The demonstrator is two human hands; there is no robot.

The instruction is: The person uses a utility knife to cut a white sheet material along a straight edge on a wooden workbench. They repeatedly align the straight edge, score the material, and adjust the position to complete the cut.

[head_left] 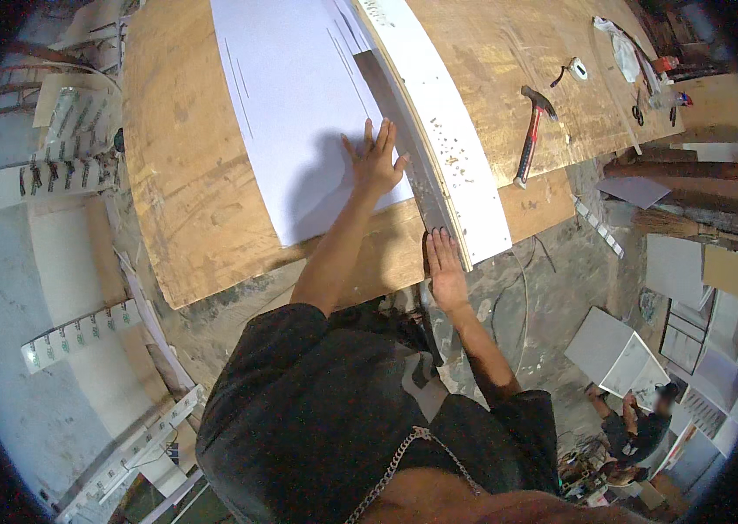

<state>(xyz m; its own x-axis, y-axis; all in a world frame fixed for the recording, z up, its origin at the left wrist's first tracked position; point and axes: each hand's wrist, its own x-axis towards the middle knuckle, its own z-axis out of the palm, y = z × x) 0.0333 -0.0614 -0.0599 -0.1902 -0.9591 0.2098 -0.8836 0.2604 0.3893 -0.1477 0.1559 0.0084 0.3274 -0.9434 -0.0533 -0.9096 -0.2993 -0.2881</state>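
A large white sheet (286, 113), marked with thin dark lines, lies on the plywood tabletop (177, 183). My left hand (375, 162) presses on the sheet's right side with fingers spread; its thumb is close to a dark flat strip (384, 92). Along that strip runs a long white board (452, 122) with a raw wooden edge and small dark bits scattered on top. My right hand (448, 275) lies with fingers stretched out over the near end of the strip, beside the board's edge. What is under its fingertips is partly hidden.
Right of the board lie a claw hammer (531, 135) with a red and black handle and a tape measure (577, 68). Farther right are scissors (638, 113) and a plastic bag (620, 48). Another person (635, 428) works at a white box (618, 354) at lower right. Panels (675, 262) lean there.
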